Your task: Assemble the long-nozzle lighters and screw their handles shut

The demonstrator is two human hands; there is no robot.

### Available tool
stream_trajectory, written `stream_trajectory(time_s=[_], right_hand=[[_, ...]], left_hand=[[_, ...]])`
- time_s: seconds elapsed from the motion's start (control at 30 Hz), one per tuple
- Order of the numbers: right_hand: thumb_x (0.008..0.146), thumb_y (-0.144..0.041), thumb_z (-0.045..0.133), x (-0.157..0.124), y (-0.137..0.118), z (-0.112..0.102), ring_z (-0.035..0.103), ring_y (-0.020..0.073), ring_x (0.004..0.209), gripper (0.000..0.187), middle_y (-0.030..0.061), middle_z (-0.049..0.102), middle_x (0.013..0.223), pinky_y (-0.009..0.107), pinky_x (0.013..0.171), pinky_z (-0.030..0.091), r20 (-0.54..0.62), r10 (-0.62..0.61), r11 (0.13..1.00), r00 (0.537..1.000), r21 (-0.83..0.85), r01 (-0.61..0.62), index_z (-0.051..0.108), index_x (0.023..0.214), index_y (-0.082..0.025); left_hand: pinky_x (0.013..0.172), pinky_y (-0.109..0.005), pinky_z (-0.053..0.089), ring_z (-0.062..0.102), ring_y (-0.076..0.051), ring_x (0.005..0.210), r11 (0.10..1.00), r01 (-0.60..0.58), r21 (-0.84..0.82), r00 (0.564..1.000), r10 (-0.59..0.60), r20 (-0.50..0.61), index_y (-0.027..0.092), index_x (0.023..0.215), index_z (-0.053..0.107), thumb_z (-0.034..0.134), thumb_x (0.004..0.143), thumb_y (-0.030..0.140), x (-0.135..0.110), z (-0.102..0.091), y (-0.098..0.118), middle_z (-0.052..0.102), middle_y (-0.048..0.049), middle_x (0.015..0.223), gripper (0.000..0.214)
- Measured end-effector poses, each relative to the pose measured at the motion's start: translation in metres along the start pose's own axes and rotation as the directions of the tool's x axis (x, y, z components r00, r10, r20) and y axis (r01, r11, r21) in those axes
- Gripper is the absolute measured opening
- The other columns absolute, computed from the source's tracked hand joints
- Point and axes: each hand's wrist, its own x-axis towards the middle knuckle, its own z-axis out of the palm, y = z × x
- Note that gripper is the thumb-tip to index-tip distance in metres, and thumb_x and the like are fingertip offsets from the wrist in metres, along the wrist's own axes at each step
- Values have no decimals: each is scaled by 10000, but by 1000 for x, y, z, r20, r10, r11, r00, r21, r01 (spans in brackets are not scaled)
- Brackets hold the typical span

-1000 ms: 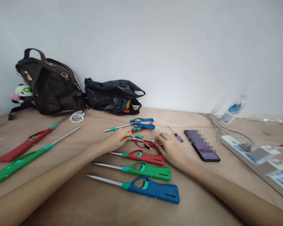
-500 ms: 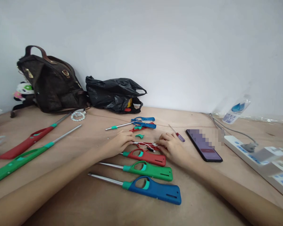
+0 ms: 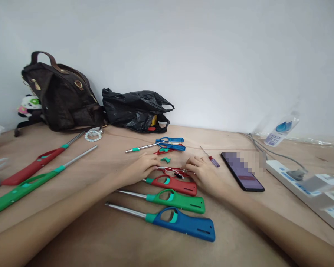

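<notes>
My left hand [image 3: 145,166] has its fingers closed at the metal-tube end of an opened red gas lighter [image 3: 169,170], whose white wires and a small black part show. On its handle end the fingers of my right hand [image 3: 202,171] are bent and pressed down; they partly cover it. Just beyond lies a loose teal trigger [image 3: 166,160]. Nearer to me, whole lighters lie in a row: a red lighter [image 3: 180,186], a green lighter [image 3: 187,204] and a blue lighter [image 3: 192,225]. Behind, an opened blue lighter [image 3: 172,145] rests beside red shell pieces.
On the right lie a screwdriver [image 3: 214,161], a phone [image 3: 242,174] and a power strip [image 3: 284,178]; a bottle [image 3: 281,129] leans behind. At left are long red [image 3: 33,168] and green [image 3: 19,194] lighters, a bracelet [image 3: 93,135], a backpack [image 3: 69,100] and a black plastic bag [image 3: 133,111].
My right hand has shifted slightly left over the opened red lighter's handle end, and its fingers have moved a little. The view has shifted slightly; the other things lie as before.
</notes>
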Motion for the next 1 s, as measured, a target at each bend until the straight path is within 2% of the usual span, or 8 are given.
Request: stream_trajectory(time_s=[0.27,0.4,0.67,0.8,1.0], right_hand=[[946,-121,454,-2,4,4,544,201,896,250,76,609,924,348,784,467,0,-76,997,997,-22,76,688,1011,-182],[951,-119,440,-3,7,7,547,200,920,258,81,612,963,350,794,479,-4,-93,996,996,-6,93,679,1018,-191],[947,-112,440,-4,11,12,554,199,913,260,89,620,983,360,788,495,-44,-128,992,991,14,129,678,1015,-192],[935,-114,470,-4,11,12,556,200,888,239,81,622,950,358,767,489,-59,-128,992,990,-4,128,686,992,-197],[927,-93,464,-3,6,6,550,202,898,248,81,615,962,357,788,474,-28,-108,994,994,-16,108,681,1002,-185]], left_hand=[[972,-332,401,575,-204,1061,999,-34,9,999,34,-18,219,1094,662,438,957,160,2,-1,-2,669,-39,1103,269],[890,-312,449,607,-198,961,1000,-25,18,999,25,-41,194,1032,674,471,945,169,3,-1,-2,685,-48,1033,222],[914,-318,427,586,-201,1015,989,-97,109,993,104,-56,197,1033,657,459,943,137,1,2,-9,678,-35,1041,225],[909,-307,419,578,-195,1008,975,-102,197,994,107,-18,180,937,662,423,954,141,1,0,-5,674,-47,994,242],[874,-323,409,594,-198,939,940,-100,326,995,86,56,183,966,677,468,924,108,6,-5,3,700,-33,1016,225]])
